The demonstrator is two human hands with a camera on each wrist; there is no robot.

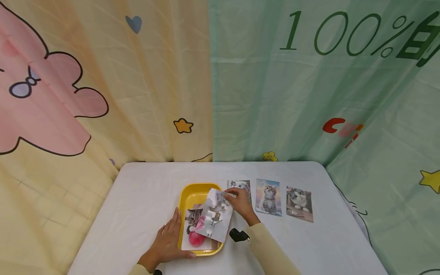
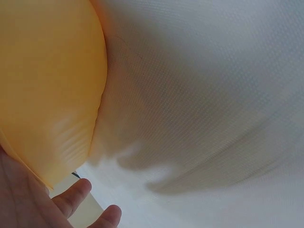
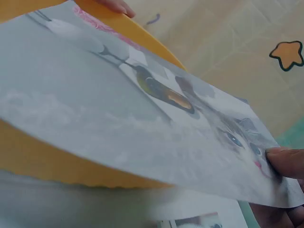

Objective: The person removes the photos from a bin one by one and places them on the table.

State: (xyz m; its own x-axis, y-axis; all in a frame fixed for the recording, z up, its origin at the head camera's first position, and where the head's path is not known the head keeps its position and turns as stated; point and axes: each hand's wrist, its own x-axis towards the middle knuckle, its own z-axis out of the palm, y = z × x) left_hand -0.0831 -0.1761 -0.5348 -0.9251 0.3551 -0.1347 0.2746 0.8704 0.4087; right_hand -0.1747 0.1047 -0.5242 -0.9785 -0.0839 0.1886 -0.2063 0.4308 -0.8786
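Note:
My right hand pinches the upper right corner of a cat picture card, which is tilted over the yellow tray. In the right wrist view the thumb lies on the printed face of the card, beside the cat's head. My left hand rests against the tray's left side, fingers straight along the edge and thumb along the front rim. Inside the tray lies another cat picture card with a pink ball, partly covered by the held card.
Right of the tray, three cat picture cards lie in a row on the white table: a partly hidden one, a kitten against a pastel sky and a grey-and-white cat. Printed curtains hang behind the table.

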